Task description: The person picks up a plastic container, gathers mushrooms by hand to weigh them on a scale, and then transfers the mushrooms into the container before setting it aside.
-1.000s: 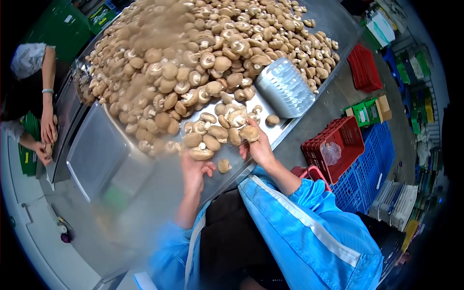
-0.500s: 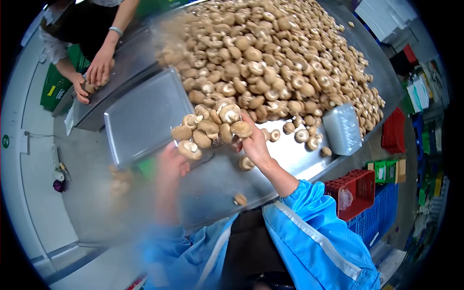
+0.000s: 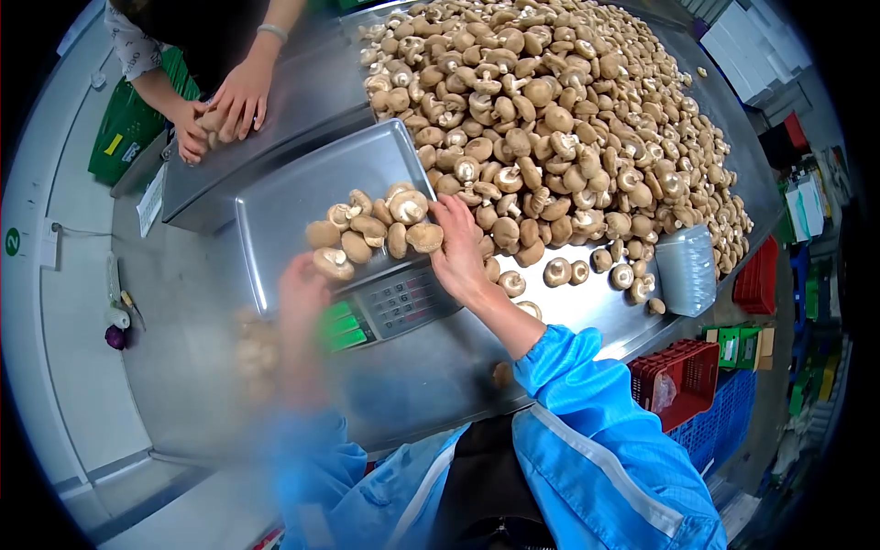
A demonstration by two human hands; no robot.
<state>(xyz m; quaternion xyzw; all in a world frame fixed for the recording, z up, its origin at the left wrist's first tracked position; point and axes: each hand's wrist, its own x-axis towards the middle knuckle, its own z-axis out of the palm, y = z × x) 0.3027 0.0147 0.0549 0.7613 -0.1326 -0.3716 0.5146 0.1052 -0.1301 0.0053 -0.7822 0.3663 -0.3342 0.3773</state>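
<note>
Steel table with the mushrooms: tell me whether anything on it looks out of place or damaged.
One mushroom lies alone near the wearer's edge of the table, apart from the heap, so it looks like a stray. Nothing appears damaged, though blur around the left hand hides detail.

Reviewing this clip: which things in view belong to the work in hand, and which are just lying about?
In the work:
- mushrooms between left hand and right hand
- scale
- mushroom pile
- clear trays, probably

Lying about:
- red crate
- blue crate
- green box
</note>
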